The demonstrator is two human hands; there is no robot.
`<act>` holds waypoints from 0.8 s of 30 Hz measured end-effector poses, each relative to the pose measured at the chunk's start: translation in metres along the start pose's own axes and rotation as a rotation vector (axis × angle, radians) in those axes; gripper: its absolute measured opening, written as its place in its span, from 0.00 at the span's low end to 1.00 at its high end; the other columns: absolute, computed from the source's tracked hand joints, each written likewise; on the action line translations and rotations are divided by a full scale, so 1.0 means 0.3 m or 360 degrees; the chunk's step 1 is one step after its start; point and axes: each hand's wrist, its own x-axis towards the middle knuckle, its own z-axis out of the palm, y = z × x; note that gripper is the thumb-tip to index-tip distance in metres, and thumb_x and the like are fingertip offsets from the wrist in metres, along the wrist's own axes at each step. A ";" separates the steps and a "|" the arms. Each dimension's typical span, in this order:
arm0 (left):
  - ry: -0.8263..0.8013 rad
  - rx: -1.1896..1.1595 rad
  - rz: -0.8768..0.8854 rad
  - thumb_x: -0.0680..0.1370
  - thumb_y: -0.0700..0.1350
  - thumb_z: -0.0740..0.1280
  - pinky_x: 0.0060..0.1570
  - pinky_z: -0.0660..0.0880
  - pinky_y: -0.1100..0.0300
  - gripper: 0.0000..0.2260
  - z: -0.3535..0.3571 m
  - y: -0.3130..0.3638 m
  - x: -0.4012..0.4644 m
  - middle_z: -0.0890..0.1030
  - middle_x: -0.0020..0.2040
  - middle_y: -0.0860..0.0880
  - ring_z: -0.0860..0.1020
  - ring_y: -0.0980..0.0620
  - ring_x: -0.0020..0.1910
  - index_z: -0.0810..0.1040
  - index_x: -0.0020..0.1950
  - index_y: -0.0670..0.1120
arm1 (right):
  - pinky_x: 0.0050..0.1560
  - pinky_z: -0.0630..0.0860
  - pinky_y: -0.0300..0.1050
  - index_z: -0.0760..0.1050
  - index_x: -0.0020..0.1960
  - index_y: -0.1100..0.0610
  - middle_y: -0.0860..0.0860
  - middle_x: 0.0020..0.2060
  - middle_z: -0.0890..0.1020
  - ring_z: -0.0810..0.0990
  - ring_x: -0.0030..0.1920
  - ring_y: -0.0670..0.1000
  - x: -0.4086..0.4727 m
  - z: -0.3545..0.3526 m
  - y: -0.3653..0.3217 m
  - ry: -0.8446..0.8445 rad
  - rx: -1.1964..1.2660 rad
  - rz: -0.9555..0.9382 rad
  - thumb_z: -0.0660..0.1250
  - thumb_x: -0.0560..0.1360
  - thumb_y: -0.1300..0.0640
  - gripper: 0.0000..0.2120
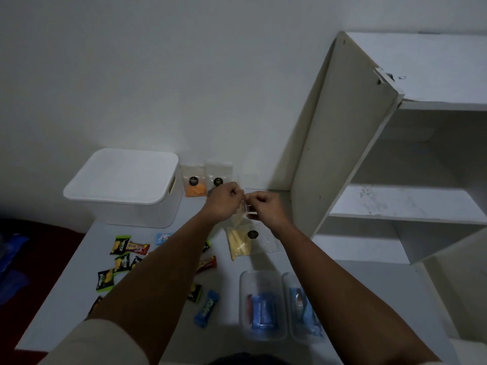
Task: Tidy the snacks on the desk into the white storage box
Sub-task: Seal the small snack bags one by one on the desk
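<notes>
The white storage box (123,185) stands at the back left of the desk with its lid on. My left hand (224,200) and my right hand (266,206) meet above the desk, both pinching the top edge of a clear pouch of yellow snacks (239,242) that hangs down to the desk. Two more clear pouches lean on the wall behind: one with orange snacks (193,181) and one pale (219,173). Several small wrapped snacks (121,255) lie scattered at the left, partly hidden under my left forearm. A blue bar (207,308) lies near the front.
Two clear plastic tubs (262,305) (303,312) with blue wrapped bars sit at the front right. A white shelf unit (395,180) with an open door (340,133) rises on the right. Dark red bedding (39,248) lies left of the desk.
</notes>
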 end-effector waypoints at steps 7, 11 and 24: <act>-0.0024 -0.0385 -0.0256 0.83 0.42 0.64 0.36 0.79 0.56 0.10 0.011 -0.048 0.140 0.78 0.39 0.40 0.79 0.47 0.36 0.75 0.46 0.38 | 0.43 0.76 0.42 0.85 0.47 0.54 0.44 0.39 0.85 0.81 0.38 0.41 0.157 0.002 0.086 0.0169 -0.0207 -0.0153 0.71 0.79 0.59 0.04; 0.0291 -0.0043 -0.0091 0.76 0.38 0.72 0.41 0.77 0.56 0.09 0.025 -0.182 0.240 0.81 0.46 0.43 0.80 0.48 0.41 0.76 0.53 0.37 | 0.47 0.75 0.47 0.82 0.49 0.62 0.53 0.43 0.84 0.79 0.41 0.46 0.291 -0.033 0.099 0.0304 -0.0160 0.0055 0.68 0.80 0.60 0.06; 0.0027 0.0011 -0.0636 0.76 0.51 0.72 0.46 0.76 0.54 0.11 0.215 -0.516 0.564 0.81 0.47 0.47 0.80 0.45 0.48 0.77 0.49 0.45 | 0.54 0.80 0.55 0.78 0.40 0.48 0.46 0.41 0.84 0.81 0.46 0.47 0.745 0.011 0.323 0.0277 -0.0241 0.0280 0.65 0.81 0.60 0.13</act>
